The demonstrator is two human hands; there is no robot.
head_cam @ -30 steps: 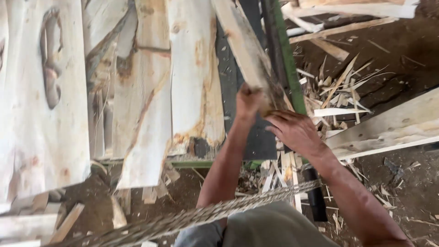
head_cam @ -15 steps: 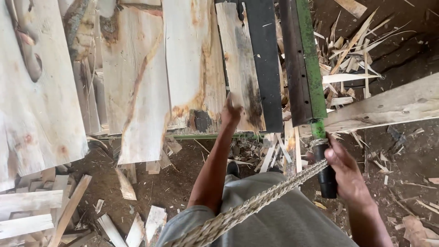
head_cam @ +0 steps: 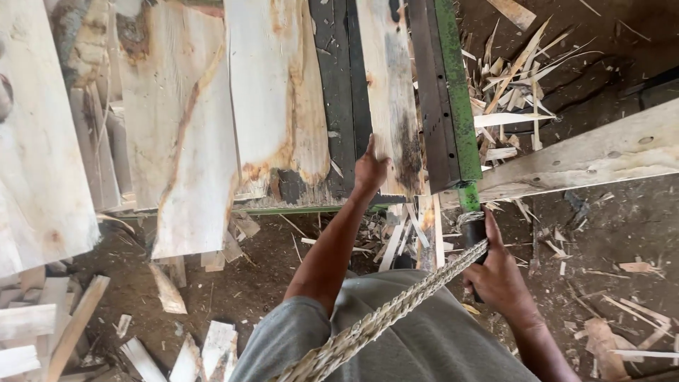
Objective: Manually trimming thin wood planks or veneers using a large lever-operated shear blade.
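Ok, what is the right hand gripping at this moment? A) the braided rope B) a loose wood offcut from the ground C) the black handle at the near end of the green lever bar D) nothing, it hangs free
C: the right hand is wrapped around the black handle at the near end of the green lever bar, while the braided rope only passes beside it.
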